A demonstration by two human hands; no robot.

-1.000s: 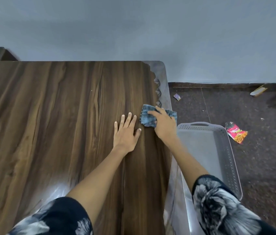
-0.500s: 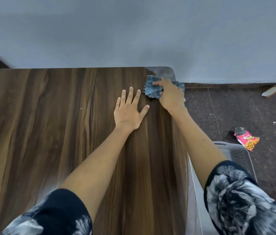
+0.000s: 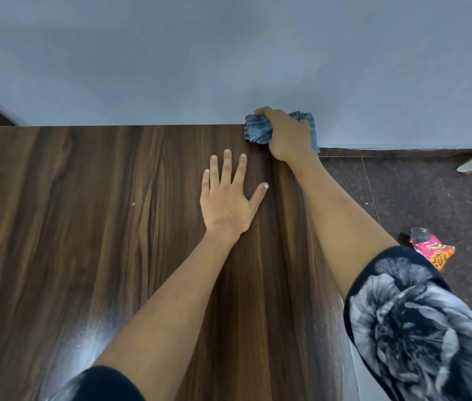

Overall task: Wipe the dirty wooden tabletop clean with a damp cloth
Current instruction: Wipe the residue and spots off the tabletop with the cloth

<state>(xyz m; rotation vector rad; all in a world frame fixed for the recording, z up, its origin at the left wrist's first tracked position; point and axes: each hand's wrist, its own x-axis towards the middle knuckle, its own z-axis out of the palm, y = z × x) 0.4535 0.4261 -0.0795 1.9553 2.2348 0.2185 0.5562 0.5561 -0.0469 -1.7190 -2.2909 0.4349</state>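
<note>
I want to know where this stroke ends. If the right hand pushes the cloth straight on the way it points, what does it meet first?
Probably the grey wall: the right hand and blue cloth already sit at the tabletop's far right corner. Depth is unclear.

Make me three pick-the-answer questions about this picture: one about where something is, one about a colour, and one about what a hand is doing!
1. Where is the cloth?
A. far right corner of the table
B. on the floor
C. under the left hand

2. What colour is the cloth?
A. red
B. blue
C. yellow

3. How is the left hand?
A. gripping the cloth
B. flat and open on the table
C. raised in the air

Answers:
1 A, the right hand presses it at the far edge by the wall.
2 B, its folds look blue.
3 B, its fingers are spread on the wood.
</note>
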